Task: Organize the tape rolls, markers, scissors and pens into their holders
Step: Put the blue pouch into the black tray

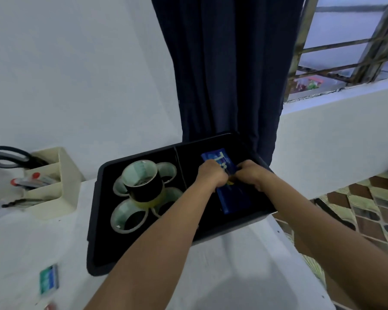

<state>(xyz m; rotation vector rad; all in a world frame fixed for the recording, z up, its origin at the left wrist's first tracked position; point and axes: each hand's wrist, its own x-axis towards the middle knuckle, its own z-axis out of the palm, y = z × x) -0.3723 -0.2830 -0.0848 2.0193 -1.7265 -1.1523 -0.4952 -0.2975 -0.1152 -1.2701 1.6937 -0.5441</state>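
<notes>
- Tape rolls done as far as I can see: all sit in the left half of the black tray, clear ones flat, a dark roll stacked on top.
- Scissors already upright in the cream holder; red-capped markers lie in its mid slot, a dark pen sticks out of the low slot.
- Both hands now in the tray's right half on a blue box: my left hand curled, gripping its near-left side; right hand curled on the other side. Can't tell what's inside the box.
- Left to do: small blue-green pack on the table, plus sth red at the bottom edge, too blurred to name.
- Room: tray's right corner hangs past the table edge, so I judge pressing down there is risky. Divider just left of my left wrist; curtain right behind the tray. Table in front of the tray gives open room.
</notes>
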